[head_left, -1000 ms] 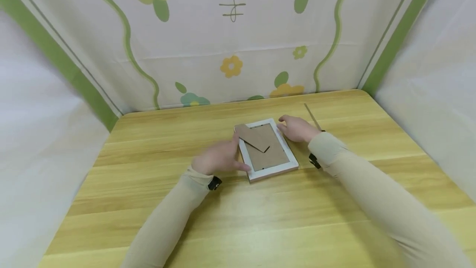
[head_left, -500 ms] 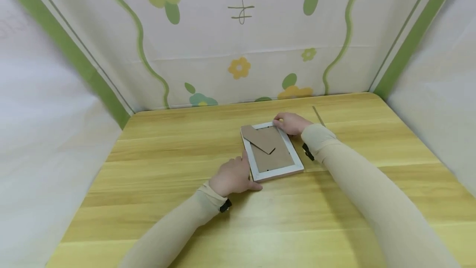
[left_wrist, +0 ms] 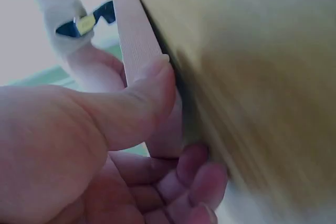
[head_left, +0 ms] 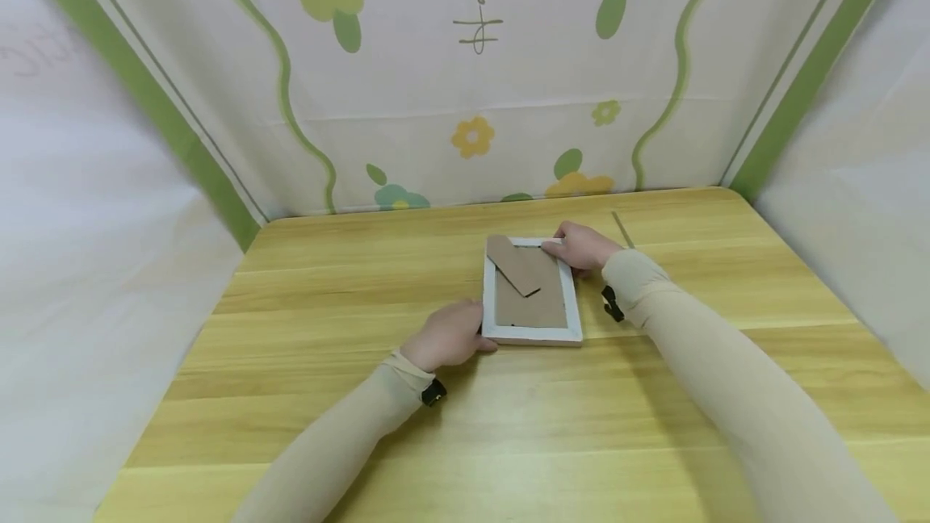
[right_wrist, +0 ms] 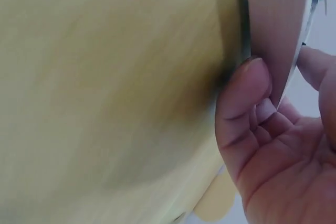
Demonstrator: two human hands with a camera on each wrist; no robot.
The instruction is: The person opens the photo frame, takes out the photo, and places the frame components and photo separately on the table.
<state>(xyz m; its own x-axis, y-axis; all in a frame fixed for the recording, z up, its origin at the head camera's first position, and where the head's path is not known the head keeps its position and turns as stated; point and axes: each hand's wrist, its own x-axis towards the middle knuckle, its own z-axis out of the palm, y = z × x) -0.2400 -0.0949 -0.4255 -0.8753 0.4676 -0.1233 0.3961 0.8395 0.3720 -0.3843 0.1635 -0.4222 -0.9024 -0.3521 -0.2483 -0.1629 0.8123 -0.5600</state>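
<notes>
Toward the far side of the wood-grained desk (head_left: 523, 426), a white-edged picture frame (head_left: 530, 334) lay face down between a person's two hands. Its brown backing board (head_left: 521, 311) faced up at me, and a stand flap (head_left: 513, 262) slanted across it from the far left corner toward the middle. The left hand (head_left: 446, 335) had its grip clamped on the near left corner, the thumb pressed along the near side and the fingers curled round by the left side. Diagonally across, the right hand (head_left: 584, 246) pinched the far right corner, thumb on the upper face and a fingertip at the lower edge. So the frame sat wholly between the two grips, touching both; whether any edge was raised off the desk, I couldn't tell. Just past the right hand, a thin strip (head_left: 622, 230) lay on the desk, partly hidden by the wrist. Both arms wore beige sleeves (head_left: 697, 337), with a black band (head_left: 433, 392) at each wrist. Behind hung a pale cloth (head_left: 407, 63) printed with flowers.
</notes>
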